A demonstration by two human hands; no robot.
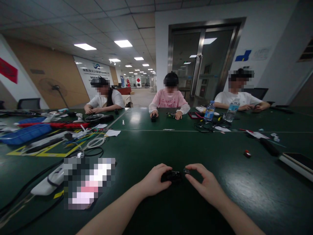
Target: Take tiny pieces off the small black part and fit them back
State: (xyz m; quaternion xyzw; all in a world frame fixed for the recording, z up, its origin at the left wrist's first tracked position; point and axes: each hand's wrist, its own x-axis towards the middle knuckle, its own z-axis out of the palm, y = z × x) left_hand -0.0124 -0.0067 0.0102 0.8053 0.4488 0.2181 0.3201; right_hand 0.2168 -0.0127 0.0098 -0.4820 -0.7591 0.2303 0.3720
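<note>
My left hand (156, 179) is closed around a small black device (174, 175) low over the dark green table. The device's exact kind is too dark to make out. Between thumb and forefinger, my right hand (204, 182) pinches a small dark block-like piece (186, 171). A narrow gap separates this piece from the right end of the black device. Both hands are near the middle of the table's front part.
Left of my arm are a blurred phone (93, 184), a white power strip (49, 181), cables and a blue tray (26, 133). A small red-and-black object (247, 153) lies to the right. Two bottles (231, 111) stand farther back. Several people sit across the table.
</note>
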